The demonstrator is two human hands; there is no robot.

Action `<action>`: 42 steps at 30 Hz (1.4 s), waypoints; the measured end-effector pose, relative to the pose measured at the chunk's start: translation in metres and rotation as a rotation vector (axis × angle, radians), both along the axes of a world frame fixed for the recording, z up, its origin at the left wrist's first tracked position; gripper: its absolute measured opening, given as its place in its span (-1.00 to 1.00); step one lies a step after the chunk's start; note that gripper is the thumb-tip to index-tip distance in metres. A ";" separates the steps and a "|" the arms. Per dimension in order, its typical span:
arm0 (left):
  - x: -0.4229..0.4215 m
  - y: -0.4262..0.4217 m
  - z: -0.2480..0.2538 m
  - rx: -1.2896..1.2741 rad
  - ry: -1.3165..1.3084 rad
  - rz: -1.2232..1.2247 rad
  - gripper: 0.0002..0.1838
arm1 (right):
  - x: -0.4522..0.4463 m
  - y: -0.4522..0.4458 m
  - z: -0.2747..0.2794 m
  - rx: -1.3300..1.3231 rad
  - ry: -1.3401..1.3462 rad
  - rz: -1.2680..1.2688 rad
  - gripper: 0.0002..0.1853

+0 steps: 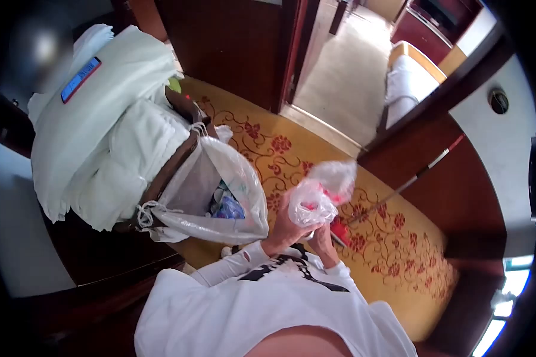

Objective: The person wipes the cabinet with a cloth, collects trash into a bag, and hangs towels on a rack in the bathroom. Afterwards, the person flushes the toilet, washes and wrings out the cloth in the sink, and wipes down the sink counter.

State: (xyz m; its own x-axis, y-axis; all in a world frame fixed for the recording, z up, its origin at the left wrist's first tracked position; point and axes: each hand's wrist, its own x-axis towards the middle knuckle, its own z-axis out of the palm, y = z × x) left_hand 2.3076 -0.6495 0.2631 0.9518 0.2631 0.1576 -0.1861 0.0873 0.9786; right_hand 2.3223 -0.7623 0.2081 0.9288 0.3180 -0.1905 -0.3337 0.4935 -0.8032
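In front of my chest, a crumpled clear plastic bag (314,206) with pinkish-red patches is bunched up. My left hand (281,231) is closed around its near left side, fingers partly hidden by the plastic. From below and to the right, my right hand (323,243) grips the same bag, and most of its fingers are covered. The bag's loose upper part (335,178) puffs out away from me. Just left of my hands hangs a large white bin liner (250,181), its mouth open, with crumpled blue and dark rubbish (227,205) inside.
The liner is tied to a cart piled with folded white linen (131,65); a phone (81,80) lies on top. A long-handled tool (420,174) with a red head (339,231) leans across the flowered carpet (399,250). Beyond it is an open doorway (333,77).
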 end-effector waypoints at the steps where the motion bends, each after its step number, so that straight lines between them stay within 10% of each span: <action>1: 0.013 -0.006 -0.007 0.014 -0.009 0.025 -0.26 | 0.016 -0.016 -0.020 -0.283 -0.296 0.094 -0.61; 3: 0.043 -0.015 -0.034 -0.060 0.349 -0.001 -0.33 | 0.046 -0.032 0.034 -0.917 -0.705 0.350 -0.68; 7: 0.094 -0.001 -0.065 -0.075 0.455 0.302 -0.41 | 0.085 -0.066 0.042 -0.384 -0.193 0.272 -0.53; 12: 0.128 0.019 -0.046 -0.692 0.297 0.414 -0.58 | 0.138 -0.067 0.058 -0.471 -0.200 0.003 -0.24; 16: 0.164 0.006 -0.054 0.388 0.125 0.205 -0.72 | 0.179 -0.036 0.036 -0.245 -0.124 0.275 -0.17; 19: 0.184 -0.002 -0.079 0.185 -0.011 0.194 -0.50 | 0.206 0.019 0.055 -0.414 -0.374 0.395 -0.34; 21: 0.211 0.018 -0.069 0.529 0.010 0.289 -0.42 | 0.228 0.038 0.063 -0.378 -0.329 0.256 -0.50; 29: 0.232 0.068 0.018 0.240 -0.111 0.370 -0.11 | 0.325 0.110 0.067 -0.162 -0.344 0.144 -0.67; 31: 0.227 0.079 0.029 -0.526 -0.081 0.242 -0.14 | 0.307 0.136 0.070 -0.106 -0.532 0.265 -0.64; 33: 0.216 0.102 0.051 -0.475 -0.177 0.431 -0.25 | 0.279 0.157 0.074 -0.203 -0.817 0.460 -0.49; 37: 0.175 0.147 0.071 0.446 0.007 1.081 -0.55 | 0.275 0.201 0.094 0.223 -0.909 0.961 -0.08; 39: 0.164 0.173 0.069 0.180 -0.158 1.193 -0.61 | 0.281 0.220 0.111 0.403 -1.019 1.025 0.02; 40: 0.152 0.197 0.085 0.913 0.126 1.270 -0.61 | 0.286 0.224 0.119 0.305 -1.113 1.029 0.04; 42: 0.145 0.226 0.110 1.333 0.210 1.385 -0.64 | 0.299 0.234 0.115 0.319 -1.326 0.904 0.02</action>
State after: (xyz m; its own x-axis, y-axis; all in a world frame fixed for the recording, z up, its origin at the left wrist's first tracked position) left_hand 2.4531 -0.4237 0.3729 0.2467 0.5594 0.7913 0.6506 -0.7008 0.2926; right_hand 2.6218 -0.5286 0.3235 -0.1198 0.6855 0.7181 0.2108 0.7244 -0.6564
